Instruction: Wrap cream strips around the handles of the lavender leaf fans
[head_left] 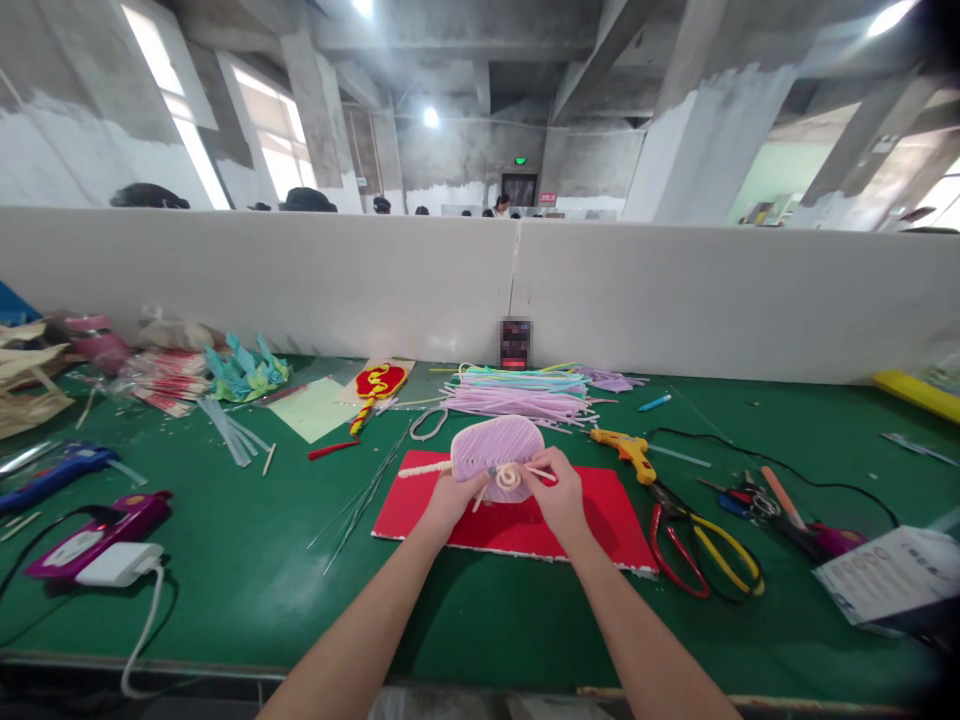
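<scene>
A lilac fan-shaped piece (496,442) made of pipe cleaners, with a cream edge, is held above a red board (600,500). Its cream twisted stem (422,469) points to the left. On its front lies a cream pipe cleaner curl (508,478) rolled into a spiral. My left hand (450,502) is closed on the lower left edge of the lilac piece, thumb in front. At the right, my right hand (559,494) pinches the loose end of the cream pipe cleaner beside the spiral. Part of the piece is hidden behind my fingers.
Lilac and mint pipe cleaners (517,398) lie in a bundle behind. A yellow glue gun (626,452) and red-and-yellow-handled pliers (705,550) lie right. Left are thin wires (367,495), a red-and-yellow fan (379,382) and a purple power strip (101,540). A phone (515,343) leans on the partition.
</scene>
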